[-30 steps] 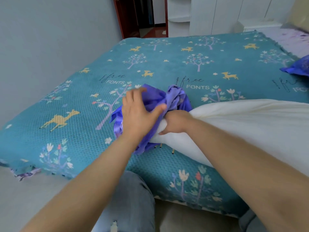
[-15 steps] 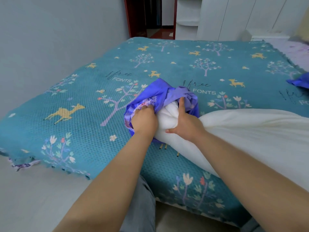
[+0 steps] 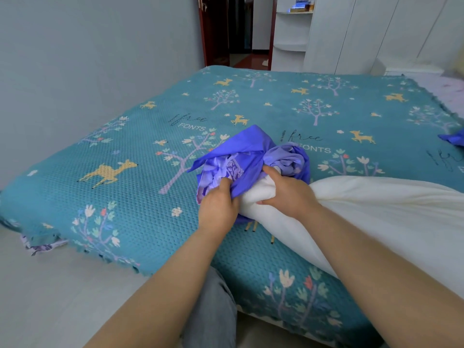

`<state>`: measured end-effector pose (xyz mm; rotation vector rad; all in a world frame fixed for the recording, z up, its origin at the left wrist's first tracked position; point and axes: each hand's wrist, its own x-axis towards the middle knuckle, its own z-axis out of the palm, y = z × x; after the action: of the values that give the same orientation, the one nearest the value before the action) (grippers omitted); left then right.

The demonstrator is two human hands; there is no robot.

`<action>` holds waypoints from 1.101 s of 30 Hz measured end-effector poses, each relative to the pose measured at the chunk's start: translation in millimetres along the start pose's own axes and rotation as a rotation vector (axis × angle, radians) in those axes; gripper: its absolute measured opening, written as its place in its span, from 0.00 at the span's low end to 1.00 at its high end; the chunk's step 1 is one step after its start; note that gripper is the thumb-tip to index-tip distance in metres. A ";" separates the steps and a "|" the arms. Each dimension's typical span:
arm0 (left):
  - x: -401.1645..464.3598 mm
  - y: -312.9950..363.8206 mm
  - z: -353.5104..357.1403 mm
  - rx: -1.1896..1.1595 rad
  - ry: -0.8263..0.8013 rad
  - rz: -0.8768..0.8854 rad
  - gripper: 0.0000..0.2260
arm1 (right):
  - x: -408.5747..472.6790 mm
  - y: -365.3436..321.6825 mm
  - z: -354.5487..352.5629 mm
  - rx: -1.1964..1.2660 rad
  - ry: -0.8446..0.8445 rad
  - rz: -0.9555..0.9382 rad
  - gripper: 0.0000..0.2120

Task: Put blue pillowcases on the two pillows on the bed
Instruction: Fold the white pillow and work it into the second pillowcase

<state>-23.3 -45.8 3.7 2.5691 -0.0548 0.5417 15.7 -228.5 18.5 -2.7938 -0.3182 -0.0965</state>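
Observation:
A white pillow (image 3: 376, 209) lies across the bed's near right side, its left end squeezed narrow. A bunched blue pillowcase (image 3: 248, 156) sits over that end, its pale patterned inside showing. My left hand (image 3: 218, 204) grips the pillowcase's edge at the lower left of the bunch. My right hand (image 3: 288, 194) clutches the pillow's narrow end where it enters the pillowcase, thumb pressed against the blue cloth. A second blue piece (image 3: 454, 138) shows at the right edge of the bed; most of it is out of frame.
The bed (image 3: 130, 192) carries a teal cover printed with deer and trees. A grey wall runs along the left. A doorway (image 3: 238, 31) and white wardrobes (image 3: 376, 33) stand beyond the bed. My knee in grey jeans (image 3: 211, 310) is against the bed's front edge.
My left hand went from resting flat on the bunched pillowcase to gripping its edge. My right hand shifted its hold on the pillow's end, which sits deeper in the blue cloth.

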 end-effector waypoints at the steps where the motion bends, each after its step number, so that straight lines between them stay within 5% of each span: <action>1: -1.5 -4.9 -0.4 0.002 0.005 0.027 0.15 | -0.9 0.5 -0.7 0.005 0.007 0.006 0.40; 6: 9.9 -25.2 -5.6 -0.054 0.116 0.010 0.20 | -3.6 7.1 -4.0 0.093 0.074 0.043 0.35; 10: -3.3 -4.1 -2.7 -0.309 -0.107 -0.112 0.13 | 0.9 15.4 -9.6 0.236 0.107 0.086 0.33; 13: -29.6 12.3 4.8 -0.389 -0.216 -0.128 0.16 | 5.3 19.3 -12.6 0.265 0.099 0.099 0.34; 17: -20.4 1.4 4.3 -0.228 -0.044 -0.229 0.18 | 7.9 19.2 -9.6 0.298 0.070 0.081 0.32; 20: -6.1 6.3 2.8 -0.279 0.134 -0.148 0.15 | 9.8 22.6 -10.8 0.314 0.086 0.111 0.36; 27: -44.8 35.4 11.2 -0.463 -0.005 -0.173 0.09 | 12.3 27.2 -11.7 0.301 0.027 0.119 0.34; 33: -11.8 5.7 17.9 -0.094 0.188 -0.166 0.11 | 11.8 28.3 -16.4 0.373 0.071 0.090 0.36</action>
<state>-28.4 -60.3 -12.3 2.3930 0.1917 0.6960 33.2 -257.5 26.3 -2.4238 -0.1723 -0.1029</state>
